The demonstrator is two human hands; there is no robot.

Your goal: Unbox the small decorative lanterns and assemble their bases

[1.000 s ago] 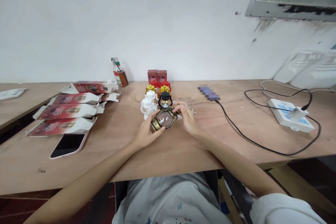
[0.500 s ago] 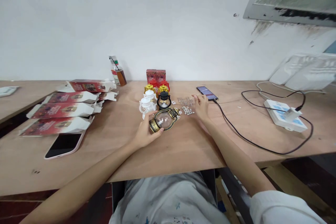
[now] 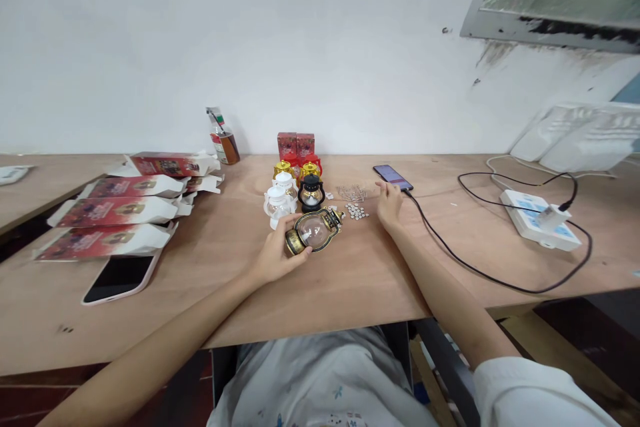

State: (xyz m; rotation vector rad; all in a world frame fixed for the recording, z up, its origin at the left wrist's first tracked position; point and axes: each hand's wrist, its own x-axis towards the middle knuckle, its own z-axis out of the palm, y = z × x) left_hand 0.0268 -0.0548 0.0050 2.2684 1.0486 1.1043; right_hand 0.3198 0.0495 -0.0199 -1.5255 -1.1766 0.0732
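Note:
My left hand (image 3: 275, 255) is wrapped round the base of a small black-and-gold lantern (image 3: 316, 230) with a clear globe, tilted on its side above the table. My right hand (image 3: 390, 207) is beside the near end of a dark phone (image 3: 393, 177), fingers drawn together; whatever is in them is too small to make out. Left of it lie several thin clear or metallic pieces (image 3: 351, 193) and small round whitish discs (image 3: 357, 212). Behind the held lantern stand a black lantern (image 3: 311, 195), white lanterns (image 3: 279, 203), gold lanterns (image 3: 283, 169) and partly hidden red ones (image 3: 315, 163).
Two small red boxes (image 3: 296, 145) stand by the wall. Flattened red-and-white cartons (image 3: 117, 212) lie at left, overlapping a pink-edged phone (image 3: 121, 278). A bottle of brown liquid (image 3: 227, 147) stands behind. A black cable (image 3: 470, 269) loops to a white power strip (image 3: 540, 220).
My right hand has shifted slightly right, away from the thin pieces and toward the phone. My left hand keeps its hold on the lantern, nearly unmoved.

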